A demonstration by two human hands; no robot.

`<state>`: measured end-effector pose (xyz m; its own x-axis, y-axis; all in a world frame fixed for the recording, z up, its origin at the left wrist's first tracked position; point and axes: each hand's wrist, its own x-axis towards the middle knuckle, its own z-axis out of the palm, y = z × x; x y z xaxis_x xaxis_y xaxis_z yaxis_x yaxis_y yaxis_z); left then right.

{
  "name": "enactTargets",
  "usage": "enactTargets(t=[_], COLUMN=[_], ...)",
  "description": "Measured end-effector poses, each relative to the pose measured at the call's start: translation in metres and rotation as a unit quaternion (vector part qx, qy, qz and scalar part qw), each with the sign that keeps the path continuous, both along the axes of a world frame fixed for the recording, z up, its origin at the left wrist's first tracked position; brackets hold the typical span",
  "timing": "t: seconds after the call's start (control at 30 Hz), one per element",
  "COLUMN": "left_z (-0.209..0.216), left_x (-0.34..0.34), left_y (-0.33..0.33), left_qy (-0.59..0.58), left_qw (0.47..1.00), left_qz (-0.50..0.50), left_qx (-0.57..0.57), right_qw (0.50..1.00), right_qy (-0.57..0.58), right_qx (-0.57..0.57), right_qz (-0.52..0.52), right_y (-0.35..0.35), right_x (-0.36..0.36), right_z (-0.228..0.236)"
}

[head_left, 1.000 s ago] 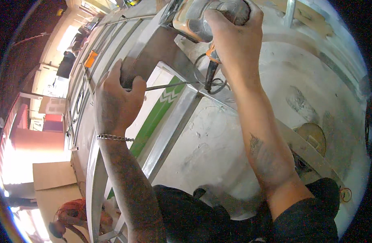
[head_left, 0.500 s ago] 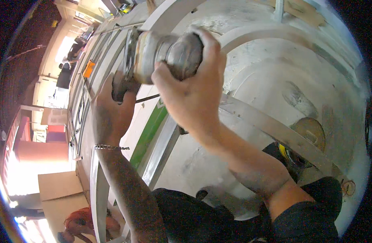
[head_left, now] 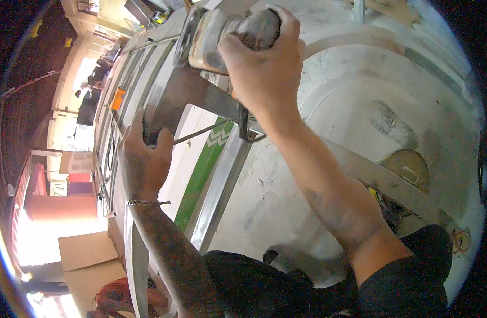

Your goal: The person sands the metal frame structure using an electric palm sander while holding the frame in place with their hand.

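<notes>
In my right hand [head_left: 270,79] is a palm sander [head_left: 207,45], gripped by its rounded dark body. Its flat pad faces left and meets, or nearly meets, a grey metal frame [head_left: 186,91]; the exact contact is hard to see. My left hand [head_left: 143,161], a chain bracelet at the wrist, curls its thumb and fingers round the left end of that frame. A thin dark rod [head_left: 203,130] runs from near my left thumb to the right. Beneath the sander, a dark looped piece [head_left: 245,124] hangs by a bare metal bar [head_left: 222,185].
A green-striped white panel [head_left: 198,177] lies beyond the bars. To the right is a dusty pale floor with a round brown disc [head_left: 410,168] and a long beam [head_left: 360,164]. Cardboard [head_left: 87,252] and an orange bundle [head_left: 116,297] sit at lower left.
The sander in my right hand has moved up and slightly right, uncovering more of the metal frame. My left hand keeps its hold, sitting slightly lower in the picture.
</notes>
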<state>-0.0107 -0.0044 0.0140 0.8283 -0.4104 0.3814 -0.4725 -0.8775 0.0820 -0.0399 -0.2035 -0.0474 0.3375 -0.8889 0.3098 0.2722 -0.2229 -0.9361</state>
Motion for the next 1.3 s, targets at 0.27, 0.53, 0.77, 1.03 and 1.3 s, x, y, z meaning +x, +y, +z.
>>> enactTargets(t=[0.27,0.53,0.77,1.03,1.3], left_z=[-0.001,-0.004,-0.002,-0.003,-0.003], left_x=[-0.001,0.004,0.001,0.001,0.001], left_y=[-0.004,0.004,-0.001,0.001,0.001], left_qy=[0.017,-0.008,0.002,0.014,0.000], left_qw=[1.000,1.000,1.000,1.000,0.999], left_qz=[0.009,0.002,0.004,-0.004,-0.028], left_qx=[-0.010,0.000,-0.005,-0.018,-0.026], right_qw=[0.998,1.000,0.998,0.999,0.996], right_qy=[-0.023,-0.008,-0.010,0.012,0.009], right_qx=[0.009,0.010,0.053,0.038,0.080], right_qz=[-0.061,-0.018,-0.021,0.021,0.040], right_y=[-0.036,-0.014,-0.030,-0.012,-0.015], right_x=[0.028,0.015,0.019,0.006,0.004], right_z=[-0.007,-0.003,0.004,0.004,0.006])
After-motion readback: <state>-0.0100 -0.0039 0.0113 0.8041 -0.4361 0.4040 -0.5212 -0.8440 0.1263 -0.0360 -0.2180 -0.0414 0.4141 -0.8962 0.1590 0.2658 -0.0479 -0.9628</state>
